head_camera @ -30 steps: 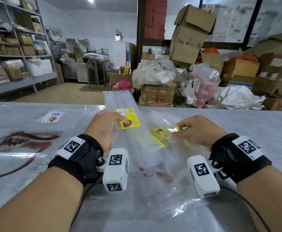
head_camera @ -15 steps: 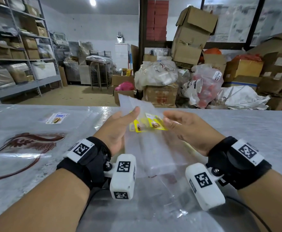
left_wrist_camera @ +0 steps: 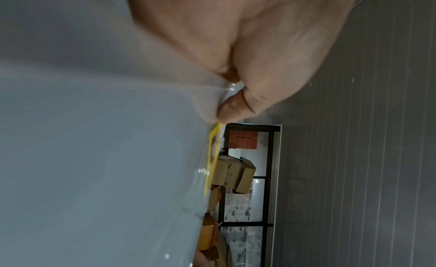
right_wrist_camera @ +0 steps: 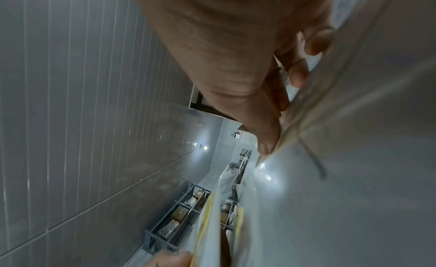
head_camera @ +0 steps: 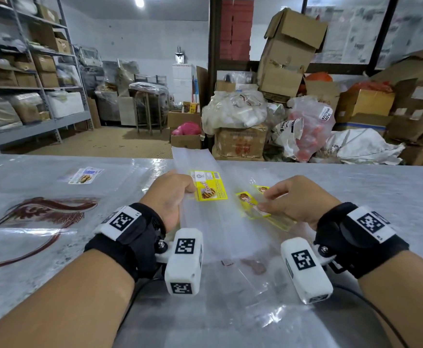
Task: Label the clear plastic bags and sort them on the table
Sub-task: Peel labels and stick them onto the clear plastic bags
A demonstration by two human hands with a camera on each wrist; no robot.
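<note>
My left hand (head_camera: pixel 188 190) grips the left edge of a stack of clear plastic bags (head_camera: pixel 213 229). The stack tilts up off the table and its top bag carries a yellow label (head_camera: pixel 209 185). In the left wrist view my thumb and finger (left_wrist_camera: pixel 232 108) pinch the plastic just above the label's edge (left_wrist_camera: pixel 212 159). My right hand (head_camera: pixel 264 202) is to the right of the stack. Its thumb and forefinger pinch a separate clear bag (head_camera: pixel 275 217) with a yellow label (head_camera: pixel 249 203), low over the table. The right wrist view shows the fingers (right_wrist_camera: pixel 266 144) curled onto that plastic.
A bag with a blue-and-white label (head_camera: pixel 85 175) lies at the far left of the grey table (head_camera: pixel 356 197). Nearer on the left is a large clear bag with a red print (head_camera: pixel 42 212). More clear plastic (head_camera: pixel 255 285) lies between my wrists. Boxes and sacks are piled beyond the table.
Half a second ago both hands met at the raised stack. Now my right hand has moved right and down with a single labelled bag, while my left hand keeps the stack.
</note>
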